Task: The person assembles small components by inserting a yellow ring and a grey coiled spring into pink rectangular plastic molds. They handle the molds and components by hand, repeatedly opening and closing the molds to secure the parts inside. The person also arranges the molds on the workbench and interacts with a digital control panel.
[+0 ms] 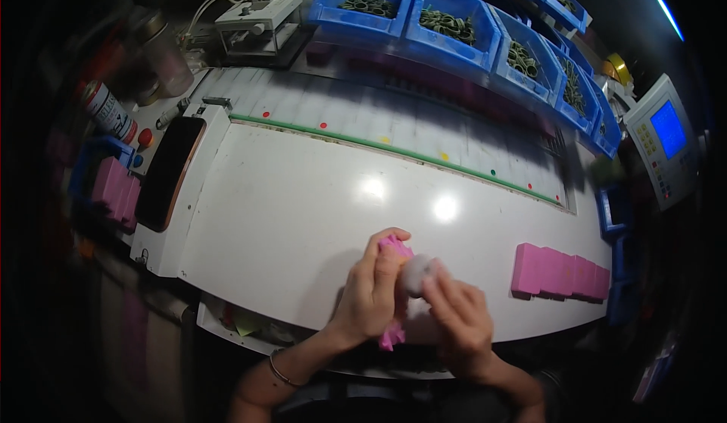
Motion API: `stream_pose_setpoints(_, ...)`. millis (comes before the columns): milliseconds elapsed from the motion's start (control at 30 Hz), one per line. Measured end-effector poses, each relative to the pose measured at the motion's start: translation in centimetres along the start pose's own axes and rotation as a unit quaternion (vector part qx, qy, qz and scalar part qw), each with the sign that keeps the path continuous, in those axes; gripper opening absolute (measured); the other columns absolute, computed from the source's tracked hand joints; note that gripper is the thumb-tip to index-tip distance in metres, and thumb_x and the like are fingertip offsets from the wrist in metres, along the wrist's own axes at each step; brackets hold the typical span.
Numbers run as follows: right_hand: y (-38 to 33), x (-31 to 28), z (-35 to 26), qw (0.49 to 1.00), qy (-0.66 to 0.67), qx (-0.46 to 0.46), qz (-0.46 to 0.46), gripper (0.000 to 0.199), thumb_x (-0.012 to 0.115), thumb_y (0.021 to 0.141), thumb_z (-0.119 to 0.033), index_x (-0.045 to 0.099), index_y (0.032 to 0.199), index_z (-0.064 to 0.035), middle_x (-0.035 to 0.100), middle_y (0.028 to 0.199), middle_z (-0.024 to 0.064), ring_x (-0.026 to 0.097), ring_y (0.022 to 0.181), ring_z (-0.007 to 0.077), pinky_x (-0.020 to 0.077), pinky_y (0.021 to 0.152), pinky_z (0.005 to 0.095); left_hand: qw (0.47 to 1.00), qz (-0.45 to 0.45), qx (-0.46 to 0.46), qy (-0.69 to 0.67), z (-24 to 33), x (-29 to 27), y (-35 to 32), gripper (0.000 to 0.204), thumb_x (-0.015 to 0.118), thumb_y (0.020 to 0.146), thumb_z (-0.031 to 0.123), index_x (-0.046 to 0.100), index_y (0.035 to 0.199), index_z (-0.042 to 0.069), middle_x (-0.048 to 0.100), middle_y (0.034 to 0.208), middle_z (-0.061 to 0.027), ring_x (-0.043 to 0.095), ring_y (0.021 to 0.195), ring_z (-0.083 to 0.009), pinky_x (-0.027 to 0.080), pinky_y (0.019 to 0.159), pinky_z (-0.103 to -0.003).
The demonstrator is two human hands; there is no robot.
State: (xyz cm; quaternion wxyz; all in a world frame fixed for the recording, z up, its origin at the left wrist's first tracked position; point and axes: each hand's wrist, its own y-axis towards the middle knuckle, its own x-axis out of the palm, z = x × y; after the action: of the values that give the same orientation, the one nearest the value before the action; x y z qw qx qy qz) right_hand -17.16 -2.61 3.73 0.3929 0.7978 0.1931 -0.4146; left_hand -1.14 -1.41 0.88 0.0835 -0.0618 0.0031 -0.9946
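Note:
My left hand [368, 294] is closed around a bright pink, crumpled piece [391, 337] that looks like soft wrap or cloth. The pink shows above the fingers and again below the palm. Just to its right, my right hand [462, 317] pinches a grey, rounded piece [416, 275] between thumb and fingers. This piece is smeared by motion, so its kind cannot be made out. It sits against the left hand's fingers, beside a small orange-yellow patch. Both hands are above the near part of the white worktop [280, 218].
Pink blocks [556, 271] stand in a row at right, and more pink blocks [115, 188] sit at left near a dark phone [170, 173]. Blue bins [454, 48] with greenish rings line the back. A control panel [663, 139] with a blue screen stands at right.

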Motion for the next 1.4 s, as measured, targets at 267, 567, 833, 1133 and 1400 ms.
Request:
stream_pose_setpoints(267, 0.7, 0.3, 0.0, 0.996, -0.065, -0.059, 0.008, 0.042, 0.060, 0.068, -0.002, 0.062, 0.110, 0.0003, 0.058, 0.117, 0.0197, 0.056, 0.080, 0.0252, 0.0466, 0.066, 0.0318, 1.000, 0.001, -0.009, -0.012, -0.1, 0.4, 0.1, 0.039, 0.026, 0.100, 0.028, 0.045, 0.117, -0.001, 0.055, 0.094, -0.0100, 0.052, 0.085, -0.0141, 0.041, 0.078, -0.025)
stream_pose_setpoints(567, 0.7, -1.0, -1.3, 0.995, 0.017, -0.021, -0.097, 0.046, 0.060, 0.070, -0.002, 0.059, 0.115, -0.0035, 0.056, 0.122, 0.0150, 0.057, 0.080, 0.0226, 0.0462, 0.071, 0.0302, 0.987, 0.078, 0.129, -0.061, -0.6, -1.0, 0.1, 0.056, 0.039, 0.097, 0.038, 0.025, 0.132, -0.003, 0.064, 0.075, -0.0141, 0.060, 0.060, -0.0135, 0.047, 0.060, -0.022)
stream_pose_setpoints(833, 0.6, -0.9, -1.8, 0.990, 0.058, 0.020, -0.124, 0.051, 0.062, 0.070, -0.005, 0.056, 0.120, -0.0066, 0.056, 0.122, 0.0113, 0.056, 0.080, 0.0220, 0.0455, 0.072, 0.0304, 0.990, 0.054, 0.126, 0.028, -0.8, -1.5, -0.2, 0.056, 0.039, 0.097, 0.036, 0.025, 0.133, -0.005, 0.065, 0.074, -0.0127, 0.061, 0.064, -0.0157, 0.047, 0.064, -0.025)
stream_pose_setpoints(1133, 0.6, -0.8, 0.1, 0.987, -0.005, 0.083, -0.138, 0.065, 0.062, 0.062, 0.006, 0.050, 0.125, -0.0045, 0.053, 0.124, 0.0127, 0.053, 0.094, 0.0289, 0.0432, 0.079, 0.0333, 0.997, -0.039, -0.045, -0.043, 0.2, -3.5, -0.7, 0.042, 0.038, 0.098, 0.032, 0.043, 0.125, -0.001, 0.063, 0.071, -0.0053, 0.056, 0.060, -0.0100, 0.046, 0.062, -0.023)
stream_pose_setpoints(1400, 1.6, 0.0, -0.8, 0.818, 0.496, 0.288, -0.048, 0.033, 0.059, 0.083, -0.002, 0.054, 0.115, 0.0029, 0.057, 0.099, 0.0095, 0.054, 0.089, 0.0141, 0.0429, 0.076, 0.0244, 0.995, -0.091, 0.027, -0.042, 0.8, -2.5, -1.7, 0.069, 0.018, 0.096, 0.053, 0.045, 0.128, -0.001, 0.064, 0.095, -0.0119, 0.059, 0.090, -0.0147, 0.046, 0.083, -0.026)
